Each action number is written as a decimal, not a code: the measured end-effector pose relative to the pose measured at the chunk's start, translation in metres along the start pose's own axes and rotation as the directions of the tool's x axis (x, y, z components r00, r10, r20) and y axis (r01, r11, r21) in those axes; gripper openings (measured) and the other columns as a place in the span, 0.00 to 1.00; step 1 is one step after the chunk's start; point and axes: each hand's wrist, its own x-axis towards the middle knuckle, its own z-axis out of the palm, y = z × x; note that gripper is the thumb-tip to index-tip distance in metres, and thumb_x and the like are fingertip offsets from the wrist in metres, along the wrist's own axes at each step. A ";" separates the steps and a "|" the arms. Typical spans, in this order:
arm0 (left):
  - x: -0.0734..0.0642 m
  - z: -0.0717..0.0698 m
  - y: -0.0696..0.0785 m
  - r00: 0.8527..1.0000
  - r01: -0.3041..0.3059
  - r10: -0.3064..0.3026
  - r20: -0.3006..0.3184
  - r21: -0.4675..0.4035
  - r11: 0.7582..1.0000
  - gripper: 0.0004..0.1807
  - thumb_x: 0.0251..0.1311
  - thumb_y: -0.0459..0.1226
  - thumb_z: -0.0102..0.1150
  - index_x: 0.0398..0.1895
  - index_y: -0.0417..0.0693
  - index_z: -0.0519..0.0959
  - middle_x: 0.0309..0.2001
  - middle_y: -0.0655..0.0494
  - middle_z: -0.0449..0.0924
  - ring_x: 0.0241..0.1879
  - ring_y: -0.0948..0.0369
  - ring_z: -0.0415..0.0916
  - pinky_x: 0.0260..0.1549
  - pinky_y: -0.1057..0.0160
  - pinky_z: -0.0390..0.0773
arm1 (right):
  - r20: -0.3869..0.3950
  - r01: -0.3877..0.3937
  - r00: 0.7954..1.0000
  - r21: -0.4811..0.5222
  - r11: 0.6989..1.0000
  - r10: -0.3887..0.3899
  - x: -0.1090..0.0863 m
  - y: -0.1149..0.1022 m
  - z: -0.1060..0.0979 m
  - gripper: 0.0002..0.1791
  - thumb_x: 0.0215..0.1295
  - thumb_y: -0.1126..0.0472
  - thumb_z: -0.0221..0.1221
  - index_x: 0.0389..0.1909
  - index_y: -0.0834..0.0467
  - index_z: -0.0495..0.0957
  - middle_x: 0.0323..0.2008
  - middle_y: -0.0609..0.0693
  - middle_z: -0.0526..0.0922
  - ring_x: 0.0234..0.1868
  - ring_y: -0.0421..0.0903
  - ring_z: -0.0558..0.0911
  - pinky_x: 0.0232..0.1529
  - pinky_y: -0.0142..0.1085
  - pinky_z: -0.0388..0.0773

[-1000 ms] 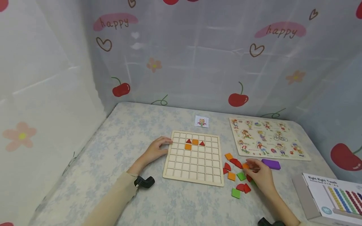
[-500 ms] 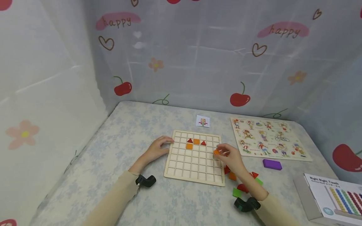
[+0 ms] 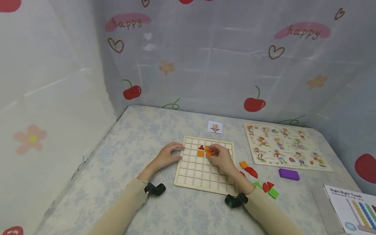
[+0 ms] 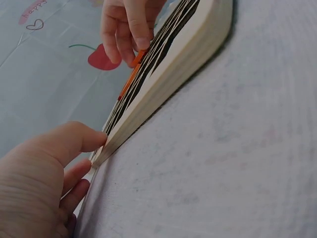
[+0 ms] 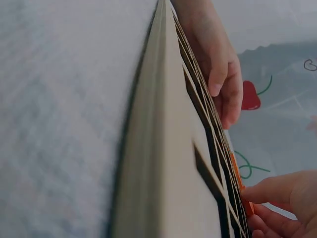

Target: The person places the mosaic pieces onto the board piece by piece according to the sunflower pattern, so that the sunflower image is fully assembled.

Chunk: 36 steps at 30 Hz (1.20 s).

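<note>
A wooden grid board (image 3: 189, 169) lies flat on the table. My left hand (image 3: 168, 156) touches its left edge with thumb and fingertips, the fingers relaxed. Over the board's upper part, my right hand (image 3: 224, 160) pinches an orange square tile (image 3: 208, 153) between thumb and fingers, at the cell right of another orange square (image 3: 200, 153). In the right wrist view the pinched tile (image 5: 248, 206) is low at the board surface. A red triangle (image 3: 201, 147) and a partly covered orange square (image 3: 207, 148) sit in the row above. The second red triangle is hidden behind my right hand.
Loose red, orange and green pieces (image 3: 251, 172) lie right of the board. A small pattern card (image 3: 215, 127) is behind it. Farther right are a picture puzzle board (image 3: 282, 143), a purple block (image 3: 289, 174) and a white box (image 3: 343, 209).
My right hand has picked up an orange square from the loose pieces and carried it left onto the board, beside the other orange squares. My left hand has stayed at the board's edge.
</note>
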 end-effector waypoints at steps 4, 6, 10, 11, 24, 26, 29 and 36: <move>0.002 0.001 0.001 1.000 -0.015 0.015 0.007 0.004 1.000 0.22 0.58 0.39 0.64 0.57 0.51 0.77 0.61 0.51 0.72 0.66 0.50 0.65 0.65 0.46 0.66 | 0.001 -0.004 1.000 -0.015 1.000 0.004 -0.002 -0.001 0.001 0.18 0.54 0.72 0.65 0.48 0.64 0.79 0.43 0.59 0.83 0.41 0.51 0.80 0.39 0.29 0.77; 0.002 0.002 0.002 1.000 -0.018 0.018 0.008 -0.001 1.000 0.22 0.58 0.38 0.64 0.57 0.51 0.77 0.61 0.51 0.72 0.66 0.50 0.65 0.65 0.46 0.66 | -0.004 -0.002 1.000 -0.018 1.000 0.002 -0.003 -0.002 0.001 0.19 0.53 0.73 0.65 0.48 0.64 0.79 0.43 0.59 0.83 0.41 0.51 0.80 0.39 0.30 0.78; 0.002 0.002 0.003 1.000 -0.013 0.013 0.012 -0.013 1.000 0.22 0.58 0.38 0.65 0.57 0.50 0.77 0.61 0.51 0.72 0.66 0.50 0.65 0.65 0.46 0.66 | -0.016 -0.006 1.000 -0.021 1.000 0.006 -0.005 -0.004 0.000 0.19 0.52 0.74 0.65 0.48 0.65 0.79 0.42 0.59 0.83 0.40 0.51 0.79 0.38 0.29 0.78; 0.002 0.003 0.004 1.000 -0.011 0.011 0.013 -0.014 1.000 0.22 0.58 0.38 0.65 0.57 0.50 0.77 0.61 0.51 0.72 0.66 0.50 0.65 0.65 0.46 0.66 | -0.017 -0.003 1.000 -0.024 1.000 0.003 -0.006 -0.003 0.000 0.19 0.52 0.74 0.64 0.48 0.65 0.79 0.42 0.59 0.83 0.40 0.51 0.79 0.38 0.28 0.77; 0.002 0.004 0.001 1.000 -0.008 0.008 0.007 -0.004 1.000 0.22 0.58 0.39 0.65 0.57 0.51 0.77 0.62 0.51 0.71 0.66 0.50 0.65 0.66 0.46 0.66 | -0.121 -0.011 0.993 -0.125 0.992 -0.004 -0.033 0.011 -0.044 0.16 0.55 0.72 0.64 0.47 0.66 0.79 0.37 0.59 0.84 0.34 0.47 0.79 0.33 0.27 0.76; 0.002 0.003 0.000 1.000 -0.008 0.008 0.004 0.004 1.000 0.22 0.58 0.39 0.65 0.57 0.51 0.77 0.62 0.51 0.71 0.66 0.50 0.65 0.65 0.46 0.66 | -0.139 -0.034 0.990 -0.152 0.988 0.013 -0.040 0.015 -0.053 0.17 0.56 0.71 0.64 0.48 0.66 0.79 0.38 0.59 0.84 0.35 0.48 0.79 0.33 0.28 0.77; 0.001 0.002 0.000 1.000 -0.003 0.003 0.000 0.019 1.000 0.22 0.58 0.39 0.65 0.57 0.51 0.77 0.62 0.52 0.71 0.66 0.50 0.65 0.65 0.46 0.66 | -0.160 -0.063 0.987 -0.195 0.979 0.031 -0.049 0.022 -0.066 0.17 0.56 0.71 0.63 0.48 0.66 0.78 0.40 0.60 0.83 0.37 0.50 0.79 0.36 0.30 0.78; 0.000 0.002 -0.002 1.000 -0.003 0.003 0.001 -0.001 1.000 0.22 0.58 0.40 0.65 0.57 0.52 0.77 0.63 0.52 0.70 0.67 0.50 0.64 0.66 0.46 0.65 | -0.169 -0.134 0.982 -0.275 0.952 0.089 -0.064 0.033 -0.082 0.19 0.53 0.69 0.65 0.49 0.67 0.78 0.41 0.62 0.83 0.41 0.54 0.80 0.41 0.41 0.81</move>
